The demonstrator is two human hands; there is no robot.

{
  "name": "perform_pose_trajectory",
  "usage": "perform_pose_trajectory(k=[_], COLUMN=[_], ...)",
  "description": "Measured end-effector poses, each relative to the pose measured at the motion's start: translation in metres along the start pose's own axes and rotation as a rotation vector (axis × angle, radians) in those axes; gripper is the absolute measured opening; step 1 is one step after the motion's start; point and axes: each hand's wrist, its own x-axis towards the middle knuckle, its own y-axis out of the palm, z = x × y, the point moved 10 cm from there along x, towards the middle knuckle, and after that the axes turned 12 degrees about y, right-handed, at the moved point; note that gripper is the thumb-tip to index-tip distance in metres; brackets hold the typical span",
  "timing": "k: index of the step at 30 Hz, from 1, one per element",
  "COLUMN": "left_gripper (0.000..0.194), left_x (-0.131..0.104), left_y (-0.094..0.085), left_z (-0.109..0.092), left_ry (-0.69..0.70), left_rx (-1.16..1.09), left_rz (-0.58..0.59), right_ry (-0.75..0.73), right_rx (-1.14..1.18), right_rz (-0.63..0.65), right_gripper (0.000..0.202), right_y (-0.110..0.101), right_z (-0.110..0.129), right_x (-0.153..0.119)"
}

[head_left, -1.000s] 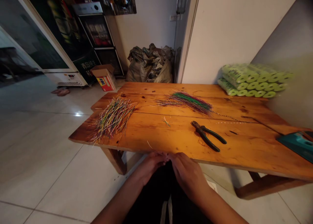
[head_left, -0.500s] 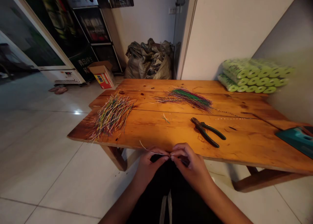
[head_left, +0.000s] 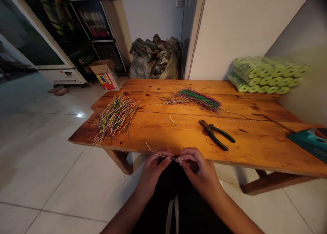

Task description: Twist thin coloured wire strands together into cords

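Observation:
Close to the table's near edge, my left hand (head_left: 157,166) and my right hand (head_left: 195,166) pinch a thin pale wire (head_left: 150,148) between thumbs and fingertips. Its loose end sticks up past my left hand. A small gap separates the two sets of fingertips, and the wire spans it. Pliers with dark green handles (head_left: 217,134) lie on the table beyond my right hand. At the left is a pile of mostly yellow and white wires (head_left: 116,118). Farther back rests a bundle of green and purple wires (head_left: 199,99).
The wooden table (head_left: 166,133) bears a few short wire scraps (head_left: 173,121). A teal tool (head_left: 308,142) with a long thin rod lies at the right edge. Green-wrapped paper rolls (head_left: 268,75) are stacked at the back right. Behind stand large sacks (head_left: 155,58) and an open carton (head_left: 106,76).
My fingertips have drawn slightly apart, showing a bit of wire between them. My left hand has shifted a little to the left. The view has tilted slightly.

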Motion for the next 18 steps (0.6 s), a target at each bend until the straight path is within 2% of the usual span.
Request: perform_pose_trajectory(k=[3, 8, 11, 15, 18], left_gripper=[0.008, 0.009, 0.008, 0.007, 0.007], left_x=[0.005, 0.007, 0.008, 0.009, 0.007], left_y=[0.006, 0.012, 0.016, 0.014, 0.011], left_z=[-0.026, -0.052, -0.054, -0.048, -0.048], left_ry=[0.24, 0.482, 0.484, 0.376, 0.377], left_rx=[0.339, 0.655, 0.694, 0.654, 0.671], left_rz=[0.194, 0.258, 0.273, 0.226, 0.179], right_ry=[0.032, 0.03, -0.013, -0.118, -0.087], right_rx=[0.051, 0.023, -0.041, -0.177, -0.135], right_rz=[0.045, 0.047, 0.002, -0.086, -0.073], right_gripper=[0.015, 0.014, 0.013, 0.01, 0.012], right_y=[0.001, 0.0, -0.001, -0.002, -0.003], right_z=[0.001, 0.006, 0.009, 0.014, 0.011], right_x=[0.002, 0.001, -0.001, -0.007, -0.005])
